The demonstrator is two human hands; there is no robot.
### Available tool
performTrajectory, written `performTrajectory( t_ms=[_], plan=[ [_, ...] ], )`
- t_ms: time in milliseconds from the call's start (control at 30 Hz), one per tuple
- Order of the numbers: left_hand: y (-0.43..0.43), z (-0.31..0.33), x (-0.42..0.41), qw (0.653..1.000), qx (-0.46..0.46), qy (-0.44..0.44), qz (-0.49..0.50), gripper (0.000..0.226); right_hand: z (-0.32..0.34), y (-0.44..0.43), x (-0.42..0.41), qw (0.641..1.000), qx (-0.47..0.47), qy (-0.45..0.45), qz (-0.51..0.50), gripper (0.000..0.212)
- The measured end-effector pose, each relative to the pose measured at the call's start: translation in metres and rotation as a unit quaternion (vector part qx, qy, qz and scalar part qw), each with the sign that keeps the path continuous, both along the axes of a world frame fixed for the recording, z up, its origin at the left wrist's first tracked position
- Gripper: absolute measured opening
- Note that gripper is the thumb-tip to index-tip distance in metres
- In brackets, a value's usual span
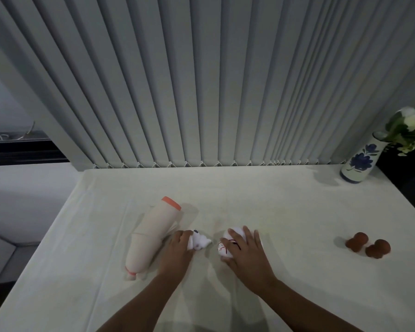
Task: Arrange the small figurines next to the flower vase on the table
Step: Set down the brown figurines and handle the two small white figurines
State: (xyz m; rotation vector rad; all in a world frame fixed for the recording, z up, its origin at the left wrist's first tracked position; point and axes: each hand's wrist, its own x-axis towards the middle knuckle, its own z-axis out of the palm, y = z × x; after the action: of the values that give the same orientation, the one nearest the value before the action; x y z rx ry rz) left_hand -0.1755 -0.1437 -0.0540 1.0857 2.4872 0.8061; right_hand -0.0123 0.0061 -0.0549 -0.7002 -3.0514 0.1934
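Observation:
A white vase [359, 164] painted with blue flowers stands at the table's far right corner and holds white blooms. My left hand [177, 252] grips a small white animal figurine [200, 242] lying near the middle of the table. My right hand [246, 254] lies over a round white figurine with red and black lines [225, 246], fingers curled around it. Two small brown figurines [369, 244] sit together at the right, in front of the vase and apart from it. A tall white figure with an orange cap [151, 233] lies on its side left of my left hand.
The table is covered with a white cloth [273, 212]. Grey vertical blinds [201, 80] hang along its far edge. The table's left edge drops off to a pale floor or sofa, and a dark surface lies beyond the right edge.

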Motion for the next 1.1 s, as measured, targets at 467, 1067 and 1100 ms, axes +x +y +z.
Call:
performTrajectory(
  t_ms=[467, 1067, 1100],
  plan=[
    [0.006, 0.007, 0.003, 0.998, 0.048, 0.03, 0.002, 0.049, 0.009, 0.011, -0.01, 0.993, 0.033, 0.106, 0.029, 0.039],
    [0.083, 0.031, 0.029, 0.999, 0.04, 0.009, 0.006, 0.036, 0.068, 0.1, 0.037, 0.966, -0.165, 0.159, -0.123, 0.01],
    [0.091, 0.031, 0.032, 0.999, 0.035, 0.008, 0.004, 0.037, 0.07, 0.106, 0.042, 0.966, -0.167, 0.152, -0.128, 0.011]
  ],
)
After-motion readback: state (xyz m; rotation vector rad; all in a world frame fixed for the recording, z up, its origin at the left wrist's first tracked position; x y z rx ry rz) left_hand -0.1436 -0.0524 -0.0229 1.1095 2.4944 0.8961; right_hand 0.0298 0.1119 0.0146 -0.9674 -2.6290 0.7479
